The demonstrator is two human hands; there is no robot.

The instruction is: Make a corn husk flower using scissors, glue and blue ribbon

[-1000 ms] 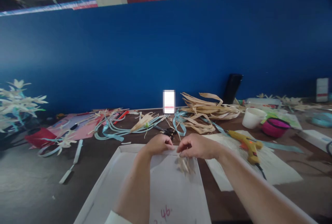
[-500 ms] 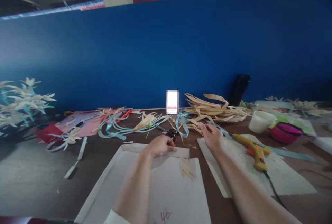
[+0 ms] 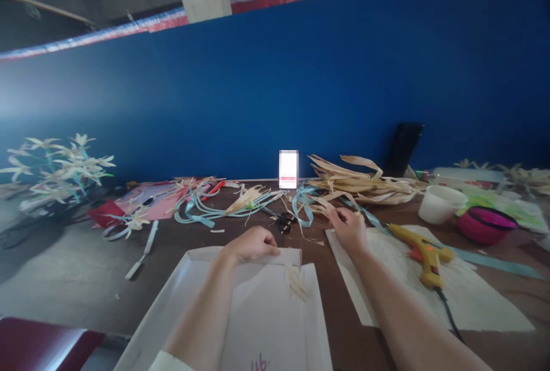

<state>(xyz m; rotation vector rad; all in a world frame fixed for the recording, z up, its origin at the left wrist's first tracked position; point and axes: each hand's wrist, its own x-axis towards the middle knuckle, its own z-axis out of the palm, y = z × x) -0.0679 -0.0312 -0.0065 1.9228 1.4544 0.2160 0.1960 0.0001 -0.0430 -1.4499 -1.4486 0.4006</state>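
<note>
My left hand (image 3: 253,243) is closed on the far rim of a shallow white cardboard box lid (image 3: 262,314), with fingers curled at the folded edge. A few small pale husk pieces (image 3: 297,282) lie inside the lid near its right corner. To the right, my right hand (image 3: 349,227) pinches the end of a dried corn husk strip (image 3: 329,206). That strip runs toward a pile of tan husks (image 3: 365,185) behind it. Black-handled scissors (image 3: 283,221) lie between and beyond the two hands, beside a light blue ribbon (image 3: 304,210).
A yellow glue gun (image 3: 423,253) rests on paper sheets (image 3: 468,296) at right. Beyond it stand a white cup (image 3: 442,204) and a pink pouch (image 3: 485,225). Blue cords (image 3: 206,213) lie left of centre. White husk flowers (image 3: 64,165) stand far left; a blue panel (image 3: 240,90) closes the back.
My left hand and the box lid have shifted left and slightly nearer relative to the scissors. My right hand stays at the husks, with only a slight move. The camera view has turned a little left.
</note>
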